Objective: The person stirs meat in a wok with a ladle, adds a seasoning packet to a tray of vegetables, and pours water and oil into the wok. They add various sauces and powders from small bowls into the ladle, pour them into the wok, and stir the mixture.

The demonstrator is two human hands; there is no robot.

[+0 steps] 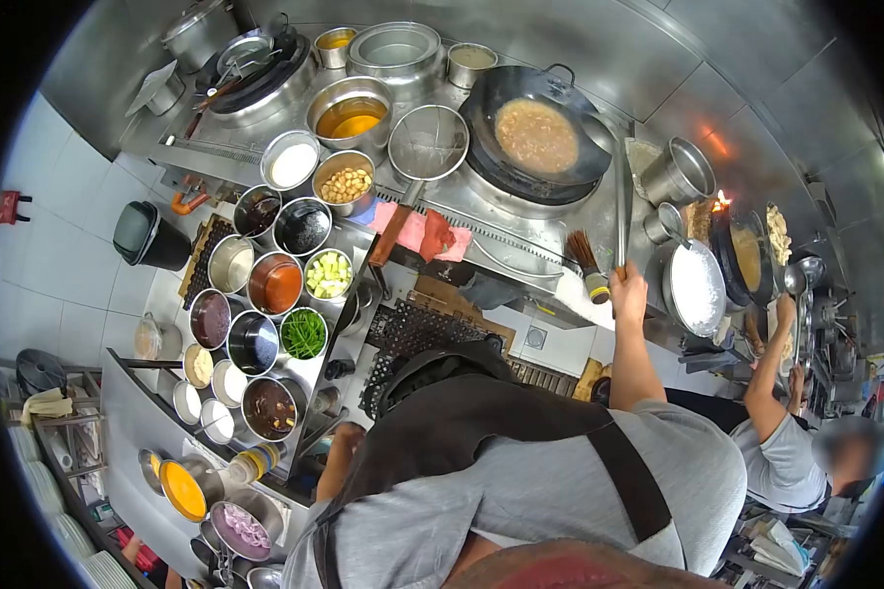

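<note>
The right hand [627,287] is closed around the lower end of a long metal utensil handle [622,196]. The handle rises beside a black wok [479,118] of brown sauce [537,134]. A firm, low grip likely keeps it steady, clear of the bamboo brush [587,263] just to its left. Only the left arm [336,461] shows, near the condiment bowls [277,285]. The left hand is hidden, so its state cannot be told.

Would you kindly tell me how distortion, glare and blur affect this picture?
Head view: strong fisheye bows the stove edges inside a black round border; the wok and the right hand on the long handle are sharp; the rim softens; glare streaks the steel wall, and a flame at right burns bright orange.
</note>
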